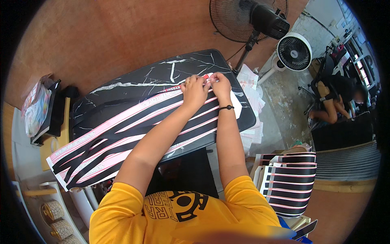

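A person in a yellow shirt (174, 213) leans over a black, marble-veined tabletop (122, 84), both hands gathered toward its far right corner, working at the end of a long pink, white and black striped sheet (134, 124). The sheet runs lengthwise across the tabletop, its left end hanging past the near left edge, its length trailing leftward and nearer from the fingers. At the tabletop's far right, the right hand (220, 85), the one nearer that end, has its fingers drawn together, apparently pinching a small red-and-white piece (206, 76). The left hand (194, 91) lies just beside it, fingers bent and close together over the sheet's far edge; whether they grip or only press cannot be told. Loose black strips (87, 152) cross the sheet toward the tabletop's left. Beyond the tabletop's right end stand a black fan (270, 20) and a white fan (294, 53); papers (254, 105) lie beside it, and farther right a co-worker (345, 87) bends forward.
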Available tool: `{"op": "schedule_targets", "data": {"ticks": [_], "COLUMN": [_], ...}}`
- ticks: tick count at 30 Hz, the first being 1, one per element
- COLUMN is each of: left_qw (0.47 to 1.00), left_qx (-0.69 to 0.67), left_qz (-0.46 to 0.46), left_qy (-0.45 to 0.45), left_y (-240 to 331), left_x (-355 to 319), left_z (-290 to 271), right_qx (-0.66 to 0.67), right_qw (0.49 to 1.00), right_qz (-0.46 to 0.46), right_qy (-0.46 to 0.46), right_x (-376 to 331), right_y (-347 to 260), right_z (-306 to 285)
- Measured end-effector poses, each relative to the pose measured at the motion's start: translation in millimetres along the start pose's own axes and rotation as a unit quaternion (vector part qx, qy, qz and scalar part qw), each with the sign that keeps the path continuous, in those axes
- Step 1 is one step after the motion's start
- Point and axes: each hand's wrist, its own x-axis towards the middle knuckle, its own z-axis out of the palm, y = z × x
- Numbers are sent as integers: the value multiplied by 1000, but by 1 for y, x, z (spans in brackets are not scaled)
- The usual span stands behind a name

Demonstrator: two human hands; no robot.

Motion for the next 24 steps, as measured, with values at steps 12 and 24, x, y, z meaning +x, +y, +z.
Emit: {"op": "schedule_targets", "data": {"ticks": [12, 24], "left_qw": [998, 989], "left_qx": [42, 127], "left_qz": [2, 43], "left_qy": [46, 69], "left_y": [-2, -2], "left_x": [1, -2], "left_z": [10, 18], "right_qx": [300, 367], "right_qw": [948, 924], "right_qz": [92, 85], "right_qy": [-46, 60], "right_x": [2, 4], "right_y": [0, 3], "right_z": [-9, -24]}}
